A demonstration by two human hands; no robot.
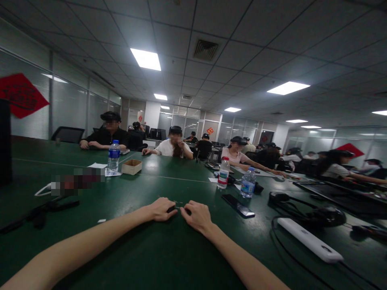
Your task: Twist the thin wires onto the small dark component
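My left hand (163, 209) and my right hand (197, 215) rest close together, a small gap apart, low over the green table (142, 249). The fingers of both are curled in. A dark patch shows at the left fingertips, and a faint pale thin line runs across the gap; what either hand holds is too small to make out. To the right of my right hand lies a black phone (238, 206). Beyond it stand a red-capped bottle (223, 174) and a blue-capped water bottle (248, 183).
Farther left are another water bottle (113, 158), a small open box (132, 166) and a paper scrap (102, 220). At right lie black headphones (328, 216), a white power bank (308, 239) and cables. Several people in headgear sit around the tables.
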